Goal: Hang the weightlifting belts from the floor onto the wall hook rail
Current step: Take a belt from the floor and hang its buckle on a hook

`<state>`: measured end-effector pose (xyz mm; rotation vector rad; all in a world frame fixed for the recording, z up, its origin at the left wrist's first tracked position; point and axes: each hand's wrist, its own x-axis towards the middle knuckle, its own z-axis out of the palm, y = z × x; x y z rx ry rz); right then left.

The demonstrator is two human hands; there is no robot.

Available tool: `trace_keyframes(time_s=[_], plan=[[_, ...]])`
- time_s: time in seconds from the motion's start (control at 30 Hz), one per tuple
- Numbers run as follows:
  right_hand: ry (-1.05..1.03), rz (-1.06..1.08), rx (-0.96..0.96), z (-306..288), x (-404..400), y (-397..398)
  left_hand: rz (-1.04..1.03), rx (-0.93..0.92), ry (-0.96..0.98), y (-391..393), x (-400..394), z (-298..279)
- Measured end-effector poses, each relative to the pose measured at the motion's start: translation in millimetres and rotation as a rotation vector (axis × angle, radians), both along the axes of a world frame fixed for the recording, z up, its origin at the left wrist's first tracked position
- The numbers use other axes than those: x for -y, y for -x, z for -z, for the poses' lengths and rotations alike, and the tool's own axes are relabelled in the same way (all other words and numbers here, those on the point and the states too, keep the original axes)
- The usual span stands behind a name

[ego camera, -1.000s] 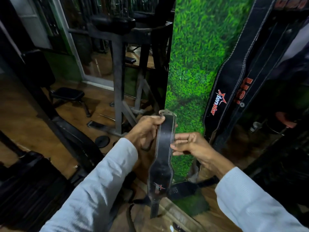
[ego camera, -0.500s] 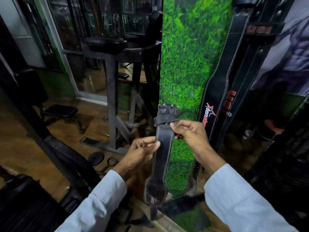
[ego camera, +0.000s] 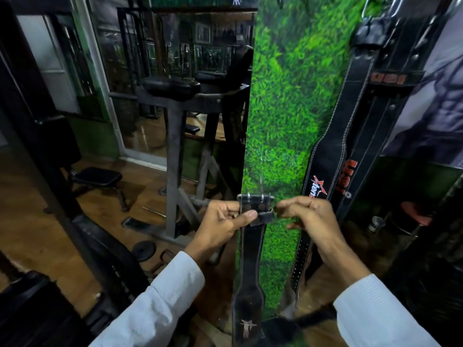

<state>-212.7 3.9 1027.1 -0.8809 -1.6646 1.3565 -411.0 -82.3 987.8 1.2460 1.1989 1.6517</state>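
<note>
A: Where is the belt sitting?

B: It's hanging between both hands, in front of the grass wall. The left hand is pinching it just under the buckle; the right hand is curling round the keeper loop beside it.

A: How is it looking to handle?

B: Thick stitched leather, so I'm guessing fairly stiff and a bit heavy, drooping below. The metal buckle end seems the place to be holding. Two belts are already hanging alongside, near the hooks.
</note>
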Motion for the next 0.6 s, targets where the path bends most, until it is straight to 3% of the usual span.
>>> trace_keyframes(time_s=[0.2, 0.43, 0.6], plan=[[-0.039, -0.139, 0.026, -24.6, 3.1, 11.0, 0.066, -0.094, -0.016, -12.8, -8.7, -2.1], [-0.729, 0.066, 0.031, -11.6, 14.9, 10.6, 0.085, 0.02, 0.014, -4.4, -16.2, -5.6], [-0.707, 0.071, 0.006, -14.3, 6.8, 9.1, 0.086, -0.081, 0.059, -4.8, -19.7, -11.9]])
